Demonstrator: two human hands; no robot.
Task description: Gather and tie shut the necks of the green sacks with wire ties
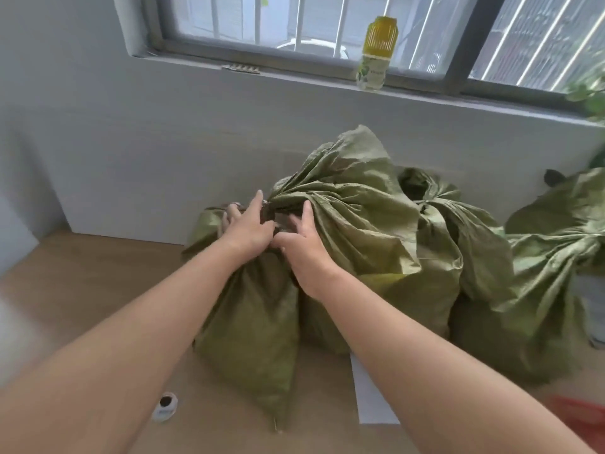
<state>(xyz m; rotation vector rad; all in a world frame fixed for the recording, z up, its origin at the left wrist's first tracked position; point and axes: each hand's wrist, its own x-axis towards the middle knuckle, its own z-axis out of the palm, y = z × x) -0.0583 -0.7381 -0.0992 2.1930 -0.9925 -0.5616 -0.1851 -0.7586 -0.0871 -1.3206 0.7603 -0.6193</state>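
Note:
A full green woven sack (pixel 252 322) stands on the wooden floor in front of me, its neck (pixel 294 199) bunched tight and its loose top flaring up to the right. My left hand (pixel 248 229) and my right hand (pixel 302 244) meet at that neck, thumbs raised, fingers curled in around the gathered fabric. A thin wire tie (pixel 265 203) shows at the neck beside my left thumb. Behind it leans a second green sack (pixel 448 224) and at the right a third green sack (pixel 537 290), both with gathered necks.
A white wall runs behind the sacks, with a window sill carrying a yellow-green bottle (pixel 376 54). On the floor lie a small roll (pixel 165 406) at the lower left, a white sheet (pixel 370 398), and something red (pixel 582 417) at the lower right. A plant (pixel 589 96) shows at the right edge.

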